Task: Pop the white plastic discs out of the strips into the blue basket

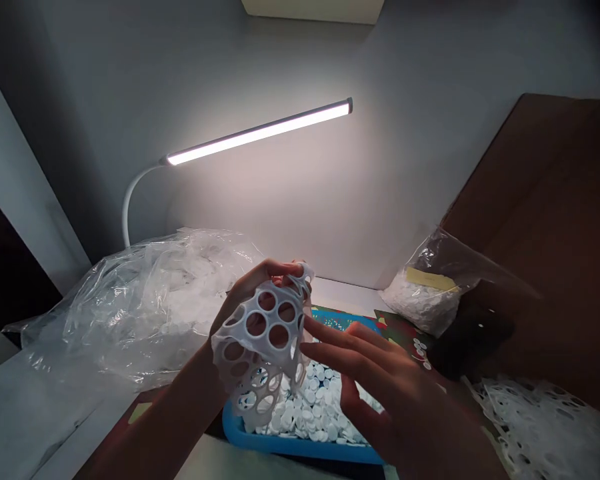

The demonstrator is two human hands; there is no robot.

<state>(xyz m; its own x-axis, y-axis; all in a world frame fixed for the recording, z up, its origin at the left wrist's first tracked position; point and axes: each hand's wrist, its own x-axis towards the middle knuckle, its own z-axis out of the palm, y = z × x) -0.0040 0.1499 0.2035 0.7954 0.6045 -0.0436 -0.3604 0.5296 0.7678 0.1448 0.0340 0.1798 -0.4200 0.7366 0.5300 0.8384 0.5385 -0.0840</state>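
My left hand [280,270] is closed around a floppy white sheet [260,313] punched with rows of round holes. The sheet hangs folded, its lower part drooping over the blue tray [280,445]. My right hand [380,373] has its fingers stretched out, the fingertips at the right edge of the sheet; whether they press on it I cannot make out. Beneath both hands, many small white discs [315,413] fill the tray. Part of the tray is hidden behind the hands and the sheet.
A large clear plastic bag [145,300] with whitish contents stands at the left. At the right are another bag [420,303] with a yellow label, a dark object [473,333], more holed sheets [555,427] and brown cardboard [555,233]. A lit lamp [260,133] hangs above.
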